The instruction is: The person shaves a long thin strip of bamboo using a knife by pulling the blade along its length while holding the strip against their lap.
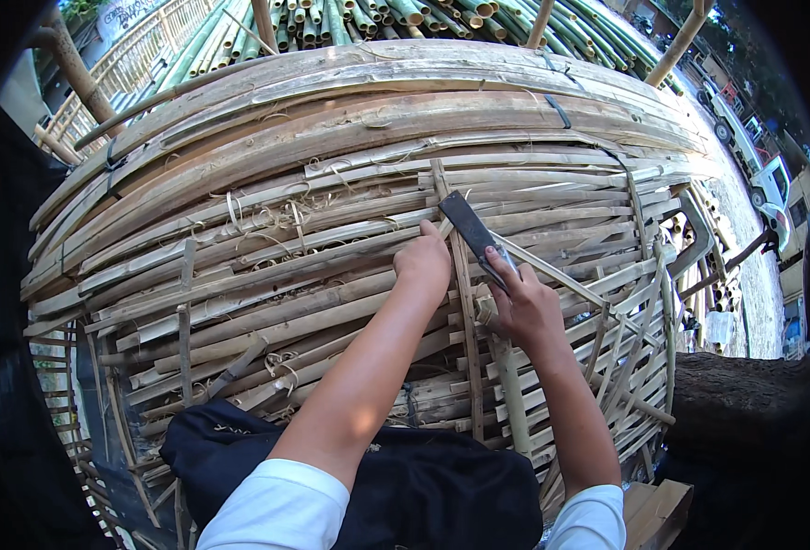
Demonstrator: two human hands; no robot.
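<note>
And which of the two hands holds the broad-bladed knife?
The right hand, closed on the handle of the broad-bladed knife; the left hand has no tool, only a pale bamboo strip.

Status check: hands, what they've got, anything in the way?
Left hand closed on a pale bamboo strip. Right hand gripping a dark-bladed knife. Blade over an upright slat; stacked strips crowd around.

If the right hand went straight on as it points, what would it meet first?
Its knife would probably meet the upright stick first; they overlap near the tip, but depth is unclear.
</note>
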